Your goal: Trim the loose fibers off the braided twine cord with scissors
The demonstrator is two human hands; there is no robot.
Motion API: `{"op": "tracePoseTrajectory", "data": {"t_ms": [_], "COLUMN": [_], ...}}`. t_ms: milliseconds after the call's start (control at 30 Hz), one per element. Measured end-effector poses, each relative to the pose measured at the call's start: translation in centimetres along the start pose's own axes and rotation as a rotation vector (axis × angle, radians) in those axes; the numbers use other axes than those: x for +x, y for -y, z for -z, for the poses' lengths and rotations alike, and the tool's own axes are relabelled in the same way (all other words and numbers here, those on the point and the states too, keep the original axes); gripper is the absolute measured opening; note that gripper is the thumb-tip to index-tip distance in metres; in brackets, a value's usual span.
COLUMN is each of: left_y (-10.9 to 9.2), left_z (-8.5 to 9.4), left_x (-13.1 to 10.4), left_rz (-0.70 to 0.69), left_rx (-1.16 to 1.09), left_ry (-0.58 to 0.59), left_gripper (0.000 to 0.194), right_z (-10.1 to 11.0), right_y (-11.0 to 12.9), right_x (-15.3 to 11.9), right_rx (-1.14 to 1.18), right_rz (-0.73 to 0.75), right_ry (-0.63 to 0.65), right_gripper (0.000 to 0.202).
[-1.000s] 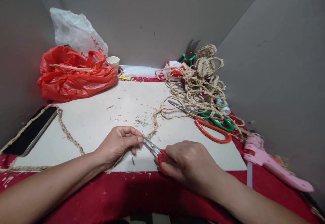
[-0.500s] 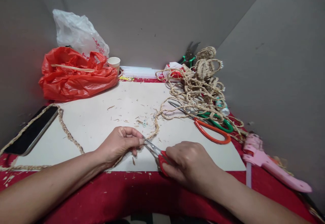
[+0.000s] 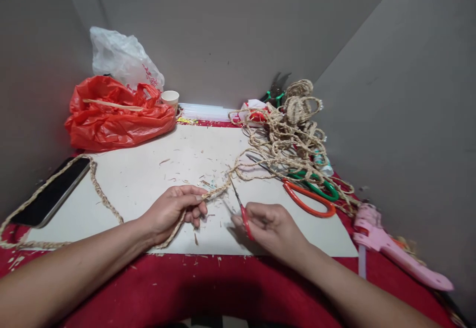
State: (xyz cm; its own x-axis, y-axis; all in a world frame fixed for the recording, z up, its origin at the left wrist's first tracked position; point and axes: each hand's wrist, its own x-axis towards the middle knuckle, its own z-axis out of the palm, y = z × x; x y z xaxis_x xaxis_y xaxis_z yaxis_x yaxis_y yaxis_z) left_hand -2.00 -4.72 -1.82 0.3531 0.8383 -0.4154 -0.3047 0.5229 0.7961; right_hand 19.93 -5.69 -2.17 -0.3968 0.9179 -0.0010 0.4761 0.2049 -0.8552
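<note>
My left hand [image 3: 182, 206] pinches a braided straw cord [image 3: 219, 189] between thumb and forefinger above a white board [image 3: 141, 169]. From there the cord runs right to a tangled heap of cord [image 3: 297, 125], and its other side passes under my left wrist and loops over at the left. Small red-handled scissors [image 3: 243, 216] are in my right hand [image 3: 273, 226], their blades spread apart. One blade tip points up close to the cord; the other blade is blurred. Short straw clippings lie around my left fingers.
Large scissors with orange and green handles [image 3: 308, 199] lie by the heap. A pink glue gun [image 3: 397, 253] rests at the right. Far left are a phone [image 3: 55, 194] under the cord and a red plastic bag [image 3: 119, 125]. A paper cup [image 3: 170, 98] stands behind.
The scissors have pulled away from my left fingertips toward the right and swung upright, their blades opening wider. My left hand still pinches the cord. The whole view has shifted slightly.
</note>
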Motion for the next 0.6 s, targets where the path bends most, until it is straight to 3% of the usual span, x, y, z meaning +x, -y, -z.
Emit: {"op": "tracePoseTrajectory", "data": {"t_ms": [167, 333, 600], "left_y": [-0.2, -0.6, -0.1], "left_z": [0.3, 0.6, 0.3], "left_x": [0.0, -0.3, -0.5], "left_rz": [0.026, 0.096, -0.015], "left_rx": [-0.036, -0.109, -0.029], "left_ry": [0.059, 0.1, 0.061], "left_gripper": [0.016, 0.01, 0.016], "right_z": [-0.7, -1.2, -1.8], "right_y": [-0.6, -0.5, -0.3], "right_x": [0.6, 0.8, 1.4], "right_rx": [0.133, 0.163, 0.18], "right_rz": [-0.045, -0.072, 0.004], "right_ry": [-0.08, -0.005, -0.026], "right_gripper": [0.034, 0.033, 0.038]}}
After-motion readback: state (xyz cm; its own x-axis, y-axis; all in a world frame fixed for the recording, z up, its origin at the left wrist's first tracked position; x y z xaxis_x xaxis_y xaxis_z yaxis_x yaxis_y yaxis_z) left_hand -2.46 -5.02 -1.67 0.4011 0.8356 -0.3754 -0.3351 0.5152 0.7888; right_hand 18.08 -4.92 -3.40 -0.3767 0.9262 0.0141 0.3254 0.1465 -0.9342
